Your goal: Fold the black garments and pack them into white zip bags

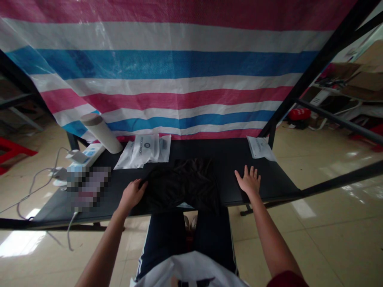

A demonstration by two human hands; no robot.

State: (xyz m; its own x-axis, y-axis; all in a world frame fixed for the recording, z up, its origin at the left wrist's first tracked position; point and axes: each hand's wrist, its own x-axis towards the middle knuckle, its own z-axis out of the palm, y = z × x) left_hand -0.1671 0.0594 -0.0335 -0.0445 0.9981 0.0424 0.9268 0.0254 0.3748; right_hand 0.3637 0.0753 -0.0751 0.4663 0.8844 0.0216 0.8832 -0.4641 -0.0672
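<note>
Left hand (132, 195) at the edge of a black cloth (185, 183), right hand (250, 183) spread on the counter (230, 149).
Both forearms reach forward, palms down; the left fingers bend at the cloth's left edge, though whether that grip pinches fabric I cannot tell, while the right grip is wide, fingers fanned. One rumpled cloth lies mid-counter at the near edge; one white packet (261, 148) lies far right, several overlapping packets (145, 151) left, beside one tumbler (103, 133).

Left of the grip (134, 194) lie a pixelated device (92, 187) and a power strip (95, 150); farther off, a bottle (103, 134) stands before a striped sheet (176, 63).
</note>
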